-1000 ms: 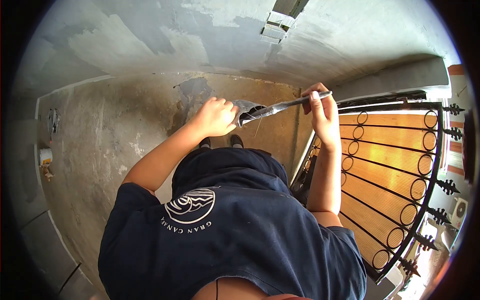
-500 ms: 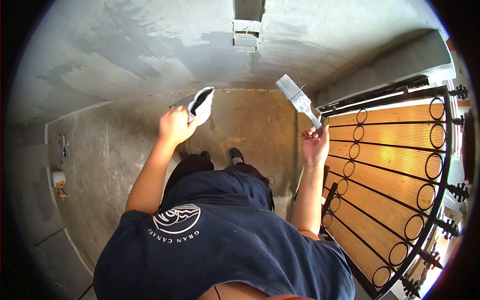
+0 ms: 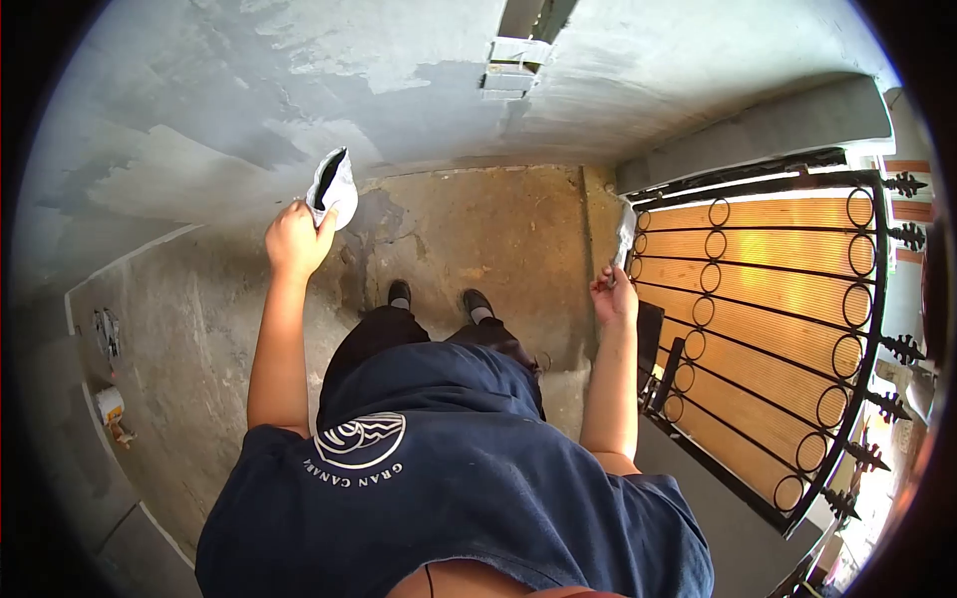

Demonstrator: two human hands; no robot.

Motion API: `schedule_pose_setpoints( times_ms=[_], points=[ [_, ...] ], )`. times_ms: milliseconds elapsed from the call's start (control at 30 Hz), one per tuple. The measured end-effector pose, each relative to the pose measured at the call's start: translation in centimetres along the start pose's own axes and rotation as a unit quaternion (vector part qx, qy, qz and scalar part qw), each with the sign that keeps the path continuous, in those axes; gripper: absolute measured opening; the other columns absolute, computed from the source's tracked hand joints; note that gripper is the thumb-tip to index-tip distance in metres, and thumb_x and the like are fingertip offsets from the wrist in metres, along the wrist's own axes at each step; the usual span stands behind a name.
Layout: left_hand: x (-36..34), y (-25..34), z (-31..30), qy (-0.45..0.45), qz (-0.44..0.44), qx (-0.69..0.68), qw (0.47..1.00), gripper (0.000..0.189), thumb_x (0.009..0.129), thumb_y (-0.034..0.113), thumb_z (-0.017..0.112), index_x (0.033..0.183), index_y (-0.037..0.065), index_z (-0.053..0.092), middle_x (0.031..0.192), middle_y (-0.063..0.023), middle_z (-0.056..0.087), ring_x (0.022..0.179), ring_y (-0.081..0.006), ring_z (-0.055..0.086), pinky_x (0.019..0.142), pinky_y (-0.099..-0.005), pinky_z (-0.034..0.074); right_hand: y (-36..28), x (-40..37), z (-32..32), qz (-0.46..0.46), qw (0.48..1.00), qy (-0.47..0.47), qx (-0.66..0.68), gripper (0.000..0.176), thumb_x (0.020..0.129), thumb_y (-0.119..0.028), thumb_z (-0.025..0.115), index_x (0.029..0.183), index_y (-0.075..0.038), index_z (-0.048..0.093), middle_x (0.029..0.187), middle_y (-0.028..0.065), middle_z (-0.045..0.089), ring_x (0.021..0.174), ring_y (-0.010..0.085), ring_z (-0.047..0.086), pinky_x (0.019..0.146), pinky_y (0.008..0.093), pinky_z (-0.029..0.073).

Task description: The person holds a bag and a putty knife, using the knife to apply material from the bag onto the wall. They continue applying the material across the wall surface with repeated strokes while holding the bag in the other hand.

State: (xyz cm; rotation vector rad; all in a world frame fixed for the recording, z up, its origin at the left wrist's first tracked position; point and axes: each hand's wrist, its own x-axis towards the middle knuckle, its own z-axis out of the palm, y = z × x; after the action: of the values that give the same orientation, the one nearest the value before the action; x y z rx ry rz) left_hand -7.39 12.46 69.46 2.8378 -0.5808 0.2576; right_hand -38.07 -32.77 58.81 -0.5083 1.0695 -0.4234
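My left hand point(image 3: 297, 241) is closed around a white, paint-smeared container point(image 3: 342, 191) with a dark opening. It looks like a cut-open tub or pouch; its contents cannot be made out. It is held out in front of the grey wall, over the floor. On the other side, my right hand point(image 3: 616, 299) grips a paintbrush point(image 3: 625, 237) by its handle. The brush is coated in grey and points up, seen nearly edge-on, close to the left edge of the gate. Its bristle tip appears apart from the wall.
The wall point(image 3: 399, 90) ahead has patchy grey paint and a recess point(image 3: 513, 65). A black metal gate point(image 3: 763, 239) with orange panels stands on the right, with spikes along its outer edge. Small items, including a white and yellow container point(image 3: 110, 402), lie at far left on the concrete floor point(image 3: 219, 319).
My left hand with the container has moved left. The paintbrush has swung from leaning left to nearly upright and now shows its thin side. The view has shifted slightly.
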Motion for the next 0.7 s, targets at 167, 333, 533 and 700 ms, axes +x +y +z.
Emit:
schedule_pose_setpoints(
  times_ms=[167,333,533,700],
  points=[
    [0.5,-7.6,1.2,-0.009,0.011,0.008,1.000,0.045,0.089,0.047,0.070,0.080,0.002,0.066,0.080,-0.0175,0.068,0.075,-0.0405,0.068,0.068,-0.0483,0.054,5.0,-1.9,1.7,0.037,0.997,0.063,-0.018,0.008,0.105,-0.015,0.052,0.106,-0.008,0.056,0.090,0.0045,0.059,0.074,0.0161,0.054,0.067,0.0384,0.049],
    [0.6,-13.5,1.2,-0.034,-0.006,0.031,0.999,0.048,0.089,0.049,0.069,0.082,0.001,0.066,0.084,-0.0188,0.069,0.077,-0.0415,0.068,0.068,-0.0496,0.054,10.5,-4.1,3.1,0.007,0.994,0.047,-0.096,0.009,0.104,-0.013,0.052,0.109,-0.010,0.058,0.092,0.0042,0.061,0.075,0.0154,0.055,0.067,0.0363,0.047],
    [-0.8,-16.7,-1.4,-0.003,-0.023,0.055,0.998,0.052,0.091,0.051,0.067,0.080,0.001,0.066,0.084,-0.0187,0.069,0.078,-0.0416,0.068,0.068,-0.0501,0.054,12.3,-5.8,3.3,0.008,0.999,0.032,-0.042,0.010,0.104,-0.014,0.052,0.111,-0.011,0.057,0.092,0.0039,0.062,0.075,0.0156,0.056,0.068,0.0355,0.047],
    [-2.9,-16.0,-5.4,0.034,-0.044,0.083,0.995,0.056,0.093,0.053,0.064,0.078,-0.001,0.065,0.084,-0.0194,0.068,0.077,-0.0416,0.067,0.067,-0.0509,0.052,10.4,-5.1,2.7,0.007,0.999,-0.008,-0.036,0.011,0.105,-0.016,0.048,0.109,-0.010,0.057,0.092,0.0034,0.062,0.075,0.0154,0.057,0.070,0.0360,0.048]
  ],
)
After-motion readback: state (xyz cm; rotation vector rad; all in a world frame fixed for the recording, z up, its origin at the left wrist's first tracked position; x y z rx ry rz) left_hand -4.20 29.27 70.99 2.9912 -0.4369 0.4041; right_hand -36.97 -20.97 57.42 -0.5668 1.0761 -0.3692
